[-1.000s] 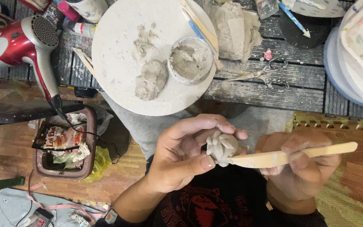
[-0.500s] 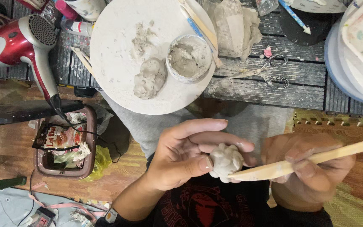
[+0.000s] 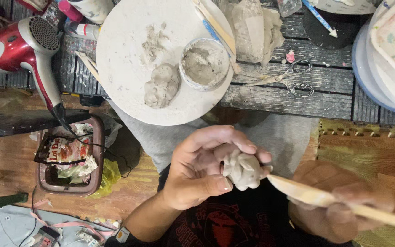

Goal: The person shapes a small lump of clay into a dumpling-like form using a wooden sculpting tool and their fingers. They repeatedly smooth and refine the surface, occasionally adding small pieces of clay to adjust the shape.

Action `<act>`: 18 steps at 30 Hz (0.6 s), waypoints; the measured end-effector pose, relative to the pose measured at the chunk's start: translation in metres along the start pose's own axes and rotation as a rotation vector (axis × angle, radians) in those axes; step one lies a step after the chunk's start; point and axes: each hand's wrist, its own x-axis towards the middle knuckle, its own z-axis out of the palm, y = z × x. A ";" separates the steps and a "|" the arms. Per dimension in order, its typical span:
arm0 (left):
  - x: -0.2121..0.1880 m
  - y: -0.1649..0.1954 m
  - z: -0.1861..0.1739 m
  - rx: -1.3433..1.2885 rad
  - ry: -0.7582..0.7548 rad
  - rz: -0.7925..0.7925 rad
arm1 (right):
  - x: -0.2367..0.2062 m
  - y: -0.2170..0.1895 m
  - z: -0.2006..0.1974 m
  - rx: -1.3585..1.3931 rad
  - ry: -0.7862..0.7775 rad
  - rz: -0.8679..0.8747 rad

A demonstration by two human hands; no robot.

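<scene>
The right hand [image 3: 344,206] and its wooden stick [image 3: 334,201] are motion-blurred, the left hand's [image 3: 202,174] fingers hide the clay lump's [image 3: 243,170] far side, and the stacked trays [image 3: 389,55] run off the right edge.

snack wrapper in the bin

a crumpled dark and red snack wrapper [image 3: 62,151] lies atop the brown waste basket [image 3: 99,151] at lower left.
</scene>
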 end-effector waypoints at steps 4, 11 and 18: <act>-0.002 -0.003 0.000 0.020 -0.017 0.058 | -0.010 -0.002 0.015 -0.179 0.161 0.005; -0.002 0.001 0.001 0.049 0.023 0.016 | -0.009 -0.002 0.025 -0.184 0.234 0.027; -0.001 0.000 0.002 0.036 0.016 0.030 | -0.013 0.005 0.028 -0.076 0.277 0.006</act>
